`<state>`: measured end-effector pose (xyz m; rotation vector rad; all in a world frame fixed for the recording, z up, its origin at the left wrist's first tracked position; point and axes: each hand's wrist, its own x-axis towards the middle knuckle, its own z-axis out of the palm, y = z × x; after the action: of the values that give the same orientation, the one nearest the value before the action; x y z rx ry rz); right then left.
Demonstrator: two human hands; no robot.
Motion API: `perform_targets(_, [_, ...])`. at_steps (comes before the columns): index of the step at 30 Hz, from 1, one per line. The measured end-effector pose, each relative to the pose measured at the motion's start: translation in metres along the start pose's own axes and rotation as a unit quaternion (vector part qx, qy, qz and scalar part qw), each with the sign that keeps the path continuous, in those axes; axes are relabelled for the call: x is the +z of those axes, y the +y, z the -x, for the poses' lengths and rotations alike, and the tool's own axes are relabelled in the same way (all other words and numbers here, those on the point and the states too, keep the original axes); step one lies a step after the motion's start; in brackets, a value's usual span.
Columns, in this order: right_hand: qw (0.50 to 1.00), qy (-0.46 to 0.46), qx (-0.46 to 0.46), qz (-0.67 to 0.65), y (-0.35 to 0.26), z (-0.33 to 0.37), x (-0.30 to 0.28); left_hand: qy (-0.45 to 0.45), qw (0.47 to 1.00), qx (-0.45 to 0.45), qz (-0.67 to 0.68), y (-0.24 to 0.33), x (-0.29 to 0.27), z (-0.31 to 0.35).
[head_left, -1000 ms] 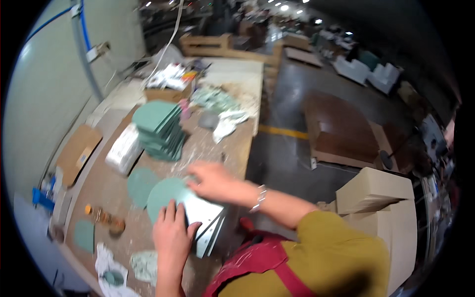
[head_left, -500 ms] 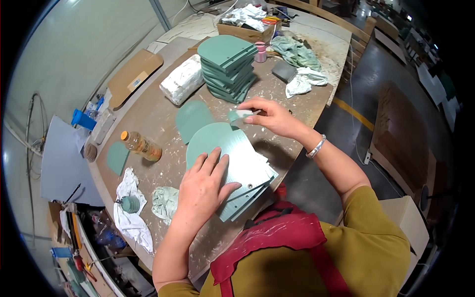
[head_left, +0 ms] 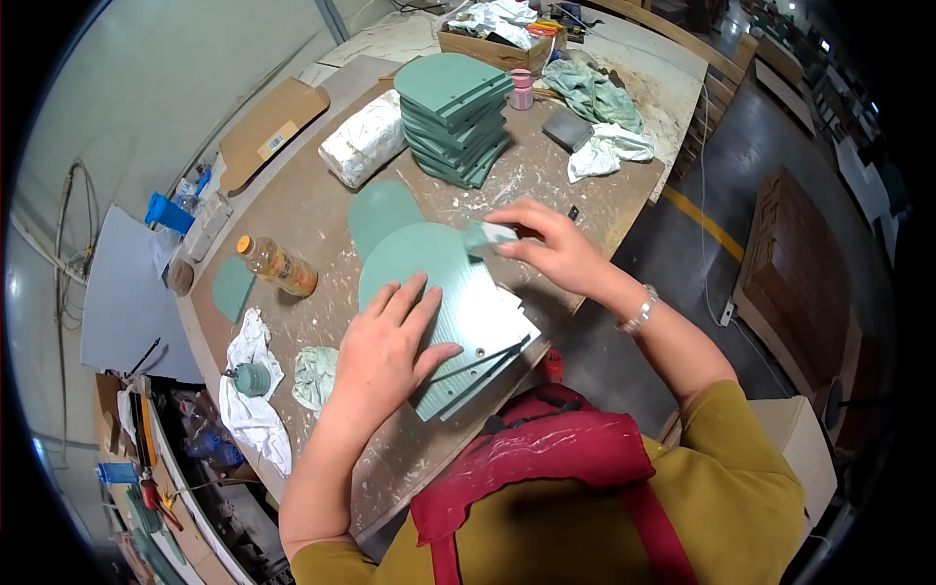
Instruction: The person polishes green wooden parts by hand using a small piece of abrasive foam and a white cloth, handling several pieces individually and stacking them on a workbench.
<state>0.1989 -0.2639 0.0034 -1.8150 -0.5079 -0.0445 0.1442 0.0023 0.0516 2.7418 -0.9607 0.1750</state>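
My left hand (head_left: 385, 341) lies flat with fingers spread on a green panel (head_left: 409, 258) with a rounded far end. More panels sit loosely fanned beneath it, their near ends showing small holes (head_left: 480, 353). In my right hand (head_left: 556, 244), thumb and fingers pinch a small green-and-white pad (head_left: 485, 237). The pad is at the panel's far right edge; whether it touches the edge I cannot tell. Another rounded green panel (head_left: 382, 216) lies partly under the top one. Beyond stands a tall stack of similar green panels (head_left: 453, 107).
A white wrapped bundle (head_left: 363, 139) lies left of the stack, a pink bottle (head_left: 522, 90) right of it. An orange-capped bottle (head_left: 278, 265) and white cloth (head_left: 255, 400) are on the left. Rags (head_left: 609, 148) and a grey block (head_left: 567, 130) lie far right, inside the table's edge.
My right hand has come nearer along the panel's right edge, still pinching the pad. My left hand stays on the panel. The whole view has shifted slightly.
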Motion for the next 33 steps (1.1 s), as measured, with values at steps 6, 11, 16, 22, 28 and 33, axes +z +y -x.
perform_targets(6, [0.999,-0.018,-0.025,0.044,-0.007,0.039,0.003,0.005,1.0,0.013,-0.006,-0.001,0.002,0.002])
perform_targets(11, [0.997,-0.034,-0.028,0.07,-0.037,0.104,0.008,0.027,0.999,0.021,-0.005,-0.005,0.005,0.006])
perform_targets(16, [0.999,0.005,0.008,0.036,-0.051,0.14,0.008,0.014,0.999,0.043,0.02,-0.027,0.005,-0.007])
perform_targets(22, [0.988,0.148,0.034,0.012,-0.049,0.14,0.03,0.01,0.994,0.068,-0.082,-0.053,0.018,-0.011])
perform_targets(28, [0.976,0.184,-0.016,0.117,-0.063,0.145,0.056,0.011,0.997,0.004,-0.081,-0.014,0.025,-0.002])
perform_targets(33, [0.92,0.089,-0.204,0.321,-0.085,0.12,0.092,0.031,0.997,-0.02,-0.061,-0.012,0.027,-0.004])
